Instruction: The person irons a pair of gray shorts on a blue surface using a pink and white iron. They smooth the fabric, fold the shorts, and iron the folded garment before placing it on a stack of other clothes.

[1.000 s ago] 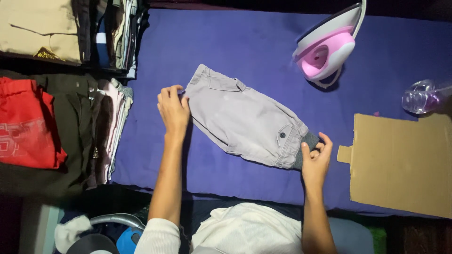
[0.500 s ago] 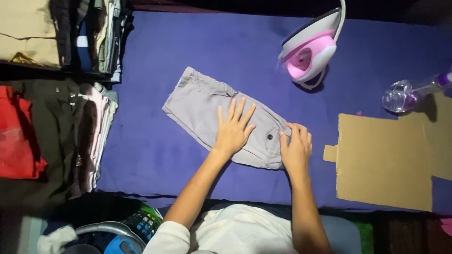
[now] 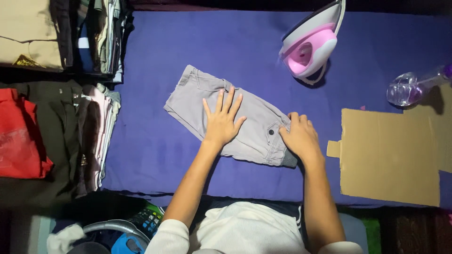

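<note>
Folded grey shorts (image 3: 197,101) lie under left hand (image 3: 221,121) and right hand (image 3: 300,136).

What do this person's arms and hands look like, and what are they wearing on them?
Both hands are bare: no gloves, rings or watch can be seen on the left hand or the right hand. The forearms are uncovered too. White sleeves are pushed up near the elbows, part of a white top seen at the bottom edge. Fingers are slim with short nails.

A blue-purple ironing surface (image 3: 188,42) carries folded grey trousers (image 3: 254,127), an iron (image 3: 310,47), cardboard (image 3: 391,155) and a clear bottle (image 3: 409,87).
</note>
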